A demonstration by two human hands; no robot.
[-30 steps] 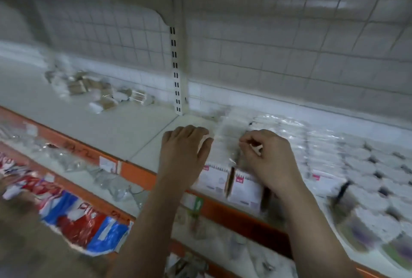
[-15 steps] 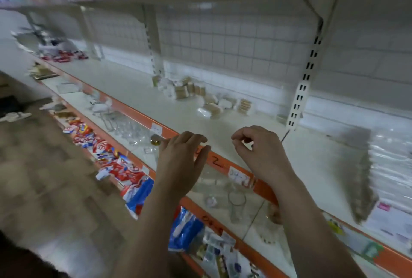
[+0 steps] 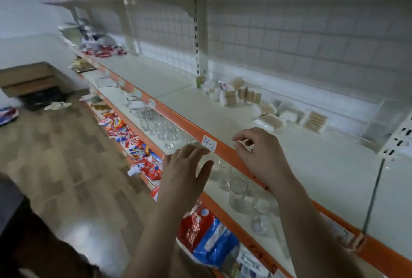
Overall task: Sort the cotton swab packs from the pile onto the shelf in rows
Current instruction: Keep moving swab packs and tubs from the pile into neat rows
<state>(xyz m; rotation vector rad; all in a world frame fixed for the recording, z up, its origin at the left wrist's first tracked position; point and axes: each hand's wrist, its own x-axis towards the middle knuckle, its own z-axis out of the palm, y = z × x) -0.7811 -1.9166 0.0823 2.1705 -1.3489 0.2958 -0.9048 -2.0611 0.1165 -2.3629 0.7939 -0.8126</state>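
From the head camera, the white label (image 3: pixel 209 143) on the orange front edge of the shelf (image 3: pixel 312 166) serves as the mark. The left hand (image 3: pixel 185 173) hovers just below and left of that label, in front of the shelf edge. Its fingers are straight and spread, its grip is open and it carries nothing. The right hand (image 3: pixel 260 155) is just right of the label, over the front of the shelf board. Its fingers are curled inward with thumb and forefinger nearly meeting, a closed grip with nothing visible in it. The cotton swab packs (image 3: pixel 234 94) lie in a loose pile beyond and to the right of the label, at the back of the same shelf against the wire grid (image 3: pixel 289 43). More of the packs trail off to the right along the back, and neither hand touches any of them. Below the label, on the next shelf down, stand clear drinking glasses (image 3: pixel 238 188). Lower and left of it lie red and blue bags (image 3: pixel 207 233). The wooden floor (image 3: pixel 66 166) spreads out far left of the label.
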